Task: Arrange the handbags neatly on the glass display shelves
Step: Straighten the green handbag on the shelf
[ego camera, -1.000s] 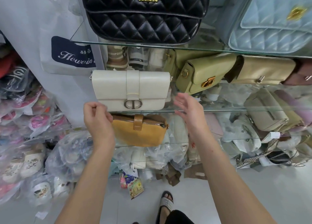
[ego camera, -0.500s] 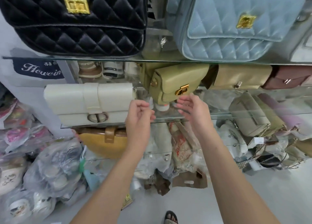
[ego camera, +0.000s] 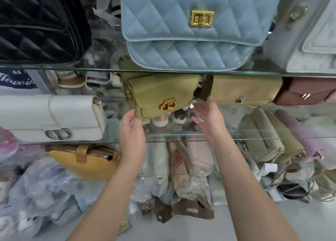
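An olive-green handbag (ego camera: 160,93) with a gold clasp stands on the middle glass shelf (ego camera: 181,137), under the top shelf (ego camera: 54,67). My left hand (ego camera: 131,130) touches the bag's lower left corner, fingers against its edge. My right hand (ego camera: 207,117) is open, fingers spread, just right of the bag's lower right corner and apart from it. A white handbag (ego camera: 52,117) sits to the left on the same shelf. A tan handbag (ego camera: 245,90) and a maroon handbag (ego camera: 307,93) lie to the right.
A black quilted bag (ego camera: 40,22), a light blue quilted bag (ego camera: 185,28) and a grey bag (ego camera: 305,33) stand on the top shelf. A mustard bag (ego camera: 83,160) lies on the lower shelf. Beige and lilac bags (ego camera: 269,137) sit lower right. Plastic-wrapped goods crowd the floor.
The view and both hands have shifted right, from the white bag to the olive-green bag. My left hand now touches its left corner; my right hand has opened beside it.
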